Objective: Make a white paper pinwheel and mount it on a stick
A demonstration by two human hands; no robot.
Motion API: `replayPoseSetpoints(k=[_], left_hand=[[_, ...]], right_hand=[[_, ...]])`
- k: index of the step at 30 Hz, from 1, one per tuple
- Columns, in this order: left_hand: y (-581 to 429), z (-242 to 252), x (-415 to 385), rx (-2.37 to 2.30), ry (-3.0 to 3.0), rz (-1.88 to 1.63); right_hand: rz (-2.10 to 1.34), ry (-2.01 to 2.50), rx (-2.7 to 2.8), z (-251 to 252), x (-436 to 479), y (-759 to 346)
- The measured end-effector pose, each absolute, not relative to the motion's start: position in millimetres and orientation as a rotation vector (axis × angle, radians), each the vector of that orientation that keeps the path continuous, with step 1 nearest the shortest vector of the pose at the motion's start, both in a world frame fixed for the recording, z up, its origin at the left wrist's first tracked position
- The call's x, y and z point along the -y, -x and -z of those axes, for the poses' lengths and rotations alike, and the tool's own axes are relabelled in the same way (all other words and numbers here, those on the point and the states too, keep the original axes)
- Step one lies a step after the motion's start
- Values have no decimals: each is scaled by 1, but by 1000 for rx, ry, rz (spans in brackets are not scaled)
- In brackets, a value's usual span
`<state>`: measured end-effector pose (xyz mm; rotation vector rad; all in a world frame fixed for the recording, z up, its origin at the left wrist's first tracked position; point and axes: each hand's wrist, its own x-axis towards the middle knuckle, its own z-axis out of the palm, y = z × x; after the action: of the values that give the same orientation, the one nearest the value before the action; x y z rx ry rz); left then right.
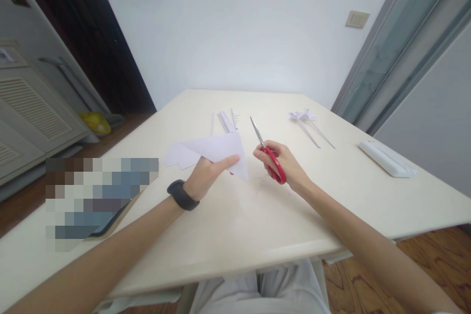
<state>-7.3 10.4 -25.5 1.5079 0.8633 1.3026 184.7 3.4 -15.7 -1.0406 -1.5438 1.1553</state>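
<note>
My left hand (210, 172), with a black band on its wrist, grips a white sheet of paper (221, 148); the thumb lies on top and the other fingers are hidden beneath. In my right hand (281, 157) is a pair of scissors (274, 162) with red handles. Their metal blades look closed and point away from me, just right of the paper and apart from it. More white paper (174, 154) lies flat on the table behind my left hand.
Behind the paper lie several thin white sticks (225, 121). Paper pinwheels (303, 117) on sticks rest at the back right of the table (257, 235). A white packet (386, 159) lies at the right. Tiny scraps sit near my right hand. A blurred-out flat object (103, 201) is at the left.
</note>
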Motion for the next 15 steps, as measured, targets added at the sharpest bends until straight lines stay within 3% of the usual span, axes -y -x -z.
replayPoseSetpoints(k=[10,15], left_hand=[[4,14,-6,-832,-1531,-1404],[4,13,-5,-815,-1562,-1432]], right_hand=[[-1381,875,1612,10,12,-173],[-1291,790,1805,14,14,-171]])
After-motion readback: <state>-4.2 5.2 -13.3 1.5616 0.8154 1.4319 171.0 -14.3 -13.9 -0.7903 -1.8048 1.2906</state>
